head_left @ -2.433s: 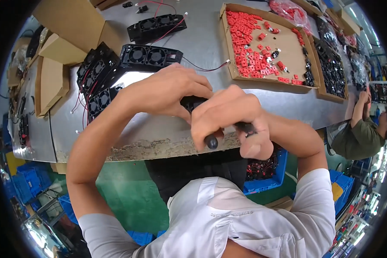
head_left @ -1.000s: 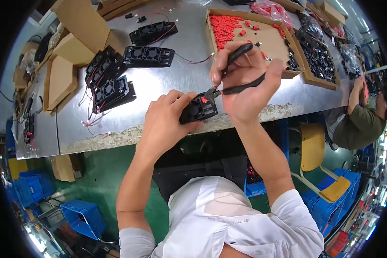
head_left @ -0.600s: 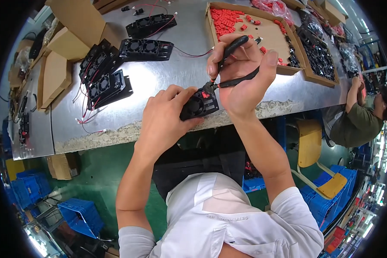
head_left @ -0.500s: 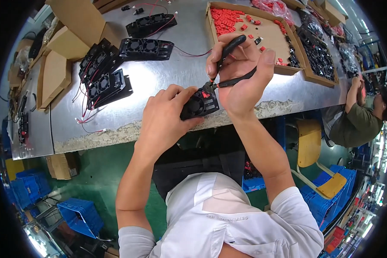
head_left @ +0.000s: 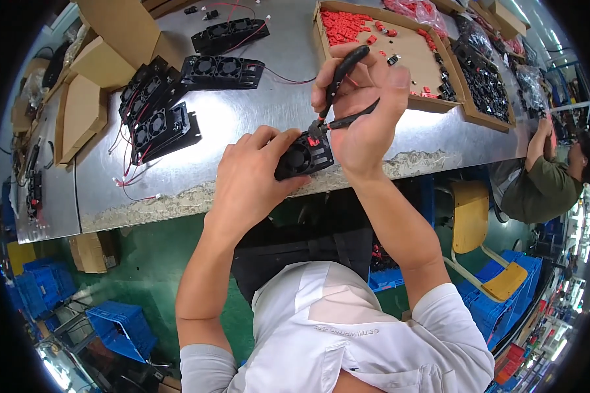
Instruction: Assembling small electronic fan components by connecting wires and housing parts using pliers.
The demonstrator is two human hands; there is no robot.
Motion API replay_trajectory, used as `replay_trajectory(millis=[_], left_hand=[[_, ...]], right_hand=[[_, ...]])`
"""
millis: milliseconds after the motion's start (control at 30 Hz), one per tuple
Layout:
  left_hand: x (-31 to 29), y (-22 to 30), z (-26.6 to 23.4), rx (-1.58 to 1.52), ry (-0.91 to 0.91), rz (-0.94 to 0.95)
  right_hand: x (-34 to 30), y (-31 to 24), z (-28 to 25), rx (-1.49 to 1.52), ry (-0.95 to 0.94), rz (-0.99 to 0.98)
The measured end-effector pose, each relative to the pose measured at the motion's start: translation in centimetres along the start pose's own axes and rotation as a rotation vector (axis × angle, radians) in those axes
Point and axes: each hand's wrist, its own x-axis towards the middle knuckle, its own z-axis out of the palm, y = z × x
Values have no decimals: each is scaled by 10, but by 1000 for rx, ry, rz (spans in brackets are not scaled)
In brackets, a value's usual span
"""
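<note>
At the table's front edge my left hand [head_left: 252, 177] grips a black fan unit [head_left: 299, 159], thumb below and fingers over its top. A small red part [head_left: 313, 141] sits on the unit's upper side. My right hand [head_left: 367, 121] is wrapped loosely round black-handled pliers [head_left: 343, 75]. The jaws of the pliers touch the unit beside the red part; what lies between them is too small to tell. Farther left on the table lie several black twin-fan units [head_left: 157, 128] with red and black wires.
A cardboard tray [head_left: 406, 65] of small red parts stands at the back right, with a box of black parts [head_left: 482, 88] beside it. Open cardboard boxes [head_left: 82, 121] are at the left. A yellow chair [head_left: 471, 219] and a co-worker [head_left: 547, 183] are to the right.
The fingers of my right hand have curled in and the plier handles have shifted slightly to the left. My left hand and the fan unit have hardly moved.
</note>
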Motion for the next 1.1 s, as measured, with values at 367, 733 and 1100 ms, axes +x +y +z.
replay_trajectory(millis=[367, 733, 1100], left_hand=[[-1, -2, 0, -12, 20, 11], [-1, -2, 1, 10, 14, 7], [3, -3, -1, -52, 1, -6]], right_hand=[[2, -6, -1, 7, -23, 5], [2, -1, -1, 30, -12, 9], [4, -1, 1, -12, -138, 57]])
